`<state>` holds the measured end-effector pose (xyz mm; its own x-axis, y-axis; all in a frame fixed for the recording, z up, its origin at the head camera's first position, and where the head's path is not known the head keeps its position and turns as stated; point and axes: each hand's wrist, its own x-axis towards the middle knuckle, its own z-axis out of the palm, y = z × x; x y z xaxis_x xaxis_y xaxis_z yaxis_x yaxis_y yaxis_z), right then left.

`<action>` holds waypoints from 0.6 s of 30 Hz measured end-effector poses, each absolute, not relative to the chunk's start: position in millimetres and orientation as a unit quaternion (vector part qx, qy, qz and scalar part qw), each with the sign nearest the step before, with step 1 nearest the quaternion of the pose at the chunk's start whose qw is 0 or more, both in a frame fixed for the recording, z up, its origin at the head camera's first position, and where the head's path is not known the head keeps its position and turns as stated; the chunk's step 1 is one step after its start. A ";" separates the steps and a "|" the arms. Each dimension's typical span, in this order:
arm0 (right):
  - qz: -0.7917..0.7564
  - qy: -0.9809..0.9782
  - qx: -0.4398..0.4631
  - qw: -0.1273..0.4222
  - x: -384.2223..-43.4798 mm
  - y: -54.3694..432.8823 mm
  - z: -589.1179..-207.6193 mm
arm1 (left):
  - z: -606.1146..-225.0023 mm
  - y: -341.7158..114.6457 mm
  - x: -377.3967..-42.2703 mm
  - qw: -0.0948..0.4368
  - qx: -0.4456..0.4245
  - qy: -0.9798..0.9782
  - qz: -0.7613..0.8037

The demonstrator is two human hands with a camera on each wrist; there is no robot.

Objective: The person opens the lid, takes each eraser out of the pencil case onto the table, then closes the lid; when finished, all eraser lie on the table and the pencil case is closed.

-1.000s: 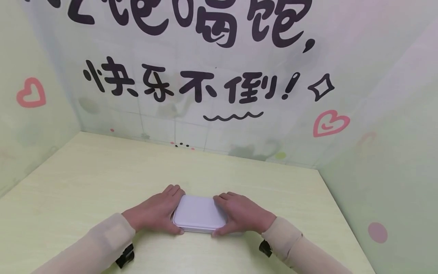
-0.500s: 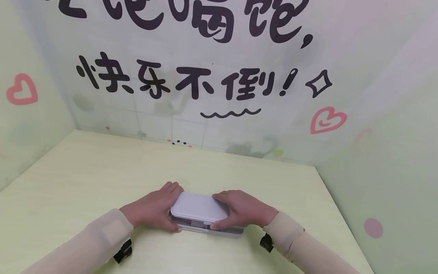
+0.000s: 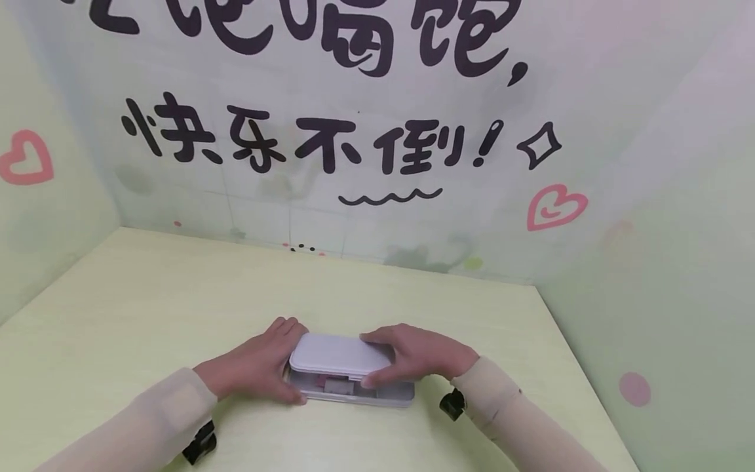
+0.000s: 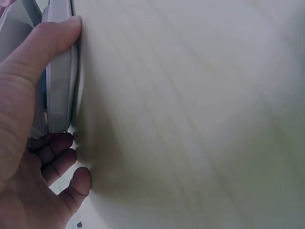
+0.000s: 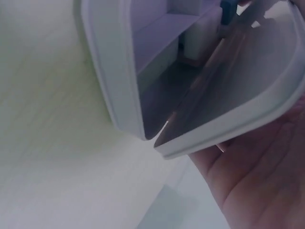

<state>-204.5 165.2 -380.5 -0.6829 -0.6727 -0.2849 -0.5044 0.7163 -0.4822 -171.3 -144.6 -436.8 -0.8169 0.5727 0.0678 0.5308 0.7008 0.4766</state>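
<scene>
A white hinged case [image 3: 395,393] lies on the table, its lid [image 3: 336,353] tilted partway up and hinged along the far side. My left hand [image 3: 253,367] grips the left end, thumb at the front edge and fingers round the back corner; the left wrist view shows that thumb pressed on the side wall [image 4: 62,90]. With thumb in front and fingers behind, my right hand [image 3: 415,353] holds the lid's right end. Through the gap appear compartments, a whitish block [image 5: 202,38] and a small blue piece [image 5: 228,10]. The far interior is hidden under the lid.
The pale wooden table [image 3: 194,288] runs back to a printed wall [image 3: 265,210] with dark lettering. Side panels [image 3: 666,314] enclose it left and right. A black wrist strap [image 3: 453,404] shows under the right cuff, another strap [image 3: 200,443] under the left.
The lid has gone from closed to partly raised, lifted by my right hand. My left hand stays at the case's left end. The head view has shifted slightly.
</scene>
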 end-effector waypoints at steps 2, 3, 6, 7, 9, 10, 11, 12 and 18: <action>-0.188 0.898 -0.324 0.232 -206.2 164.6 -378.8 | -438.1 -146.7 -169.1 0.037 0.298 0.920 0.251; -0.192 0.897 -0.321 0.234 -206.8 164.9 -377.9 | -438.7 -147.4 -168.3 0.033 0.298 0.920 0.253; -0.200 0.898 -0.316 0.233 -207.8 166.9 -374.0 | -439.2 -147.9 -166.7 0.027 0.298 0.918 0.259; -0.202 0.898 -0.315 0.232 -207.9 167.9 -372.4 | -439.0 -147.8 -166.4 0.027 0.298 0.918 0.262; -0.197 0.899 -0.318 0.226 -207.7 169.8 -368.8 | -438.6 -147.6 -165.9 0.025 0.296 0.917 0.265; -0.194 0.900 -0.321 0.221 -207.7 170.6 -367.0 | -438.4 -147.6 -165.5 0.024 0.295 0.917 0.266; -0.191 0.900 -0.326 0.218 -208.0 171.5 -365.2 | -438.2 -147.7 -165.1 0.024 0.293 0.918 0.267; -0.190 0.899 -0.330 0.215 -208.4 172.5 -363.6 | -438.1 -147.9 -164.6 0.024 0.291 0.918 0.269; -0.210 0.890 -0.345 0.212 -212.8 180.3 -355.9 | -440.7 -150.1 -161.2 0.020 0.275 0.921 0.276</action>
<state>-212.8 180.3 -355.9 -0.6723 -0.7026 -0.2333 -0.5240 0.6742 -0.5204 -161.2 -150.1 -440.7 -0.8477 0.5176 0.1157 0.4958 0.6959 0.5195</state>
